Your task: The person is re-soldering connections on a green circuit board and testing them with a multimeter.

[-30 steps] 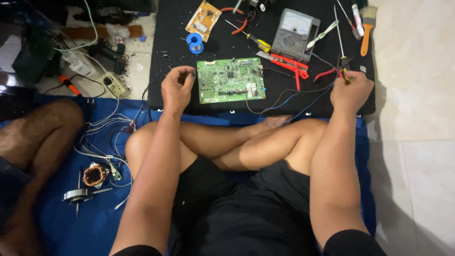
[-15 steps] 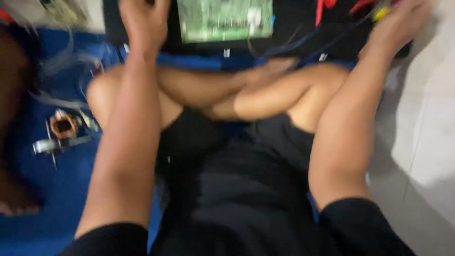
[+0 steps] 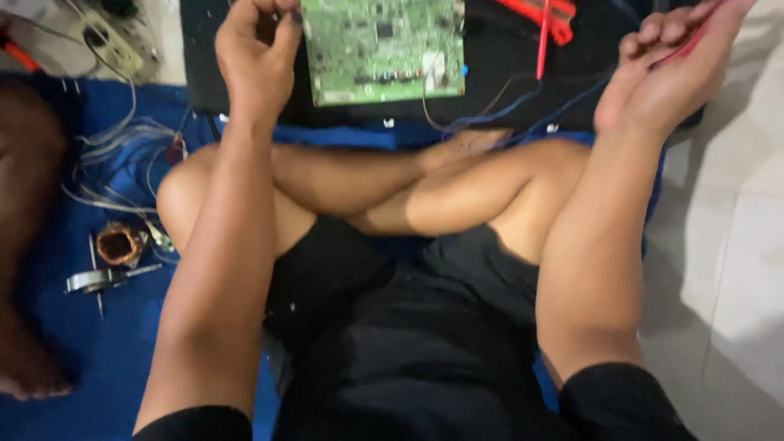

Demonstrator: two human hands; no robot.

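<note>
A green circuit board (image 3: 384, 49) lies on a black mat (image 3: 506, 90) in front of my crossed legs. My left hand (image 3: 253, 65) is at the board's top left corner with its fingers pinched together; a small dark tip shows between them, and I cannot tell what it is. My right hand (image 3: 665, 73) is raised at the mat's right edge, closed on a thin red test probe (image 3: 688, 45). Another red probe (image 3: 543, 37) lies on the mat right of the board. Blue and dark wires (image 3: 498, 118) run from the board toward my right hand.
Another person's leg (image 3: 33, 204) lies at the left on the blue cloth (image 3: 106, 351). A copper coil (image 3: 118, 243), a metal part (image 3: 98, 279) and loose white wires (image 3: 122, 147) lie there too. A power strip (image 3: 110, 49) sits at the top left, white floor tiles (image 3: 735, 269) at the right.
The view has dipped toward my lap and come closer, so most of the mat's tools left the frame. Both hands have stayed at the board and the mat's right edge.
</note>
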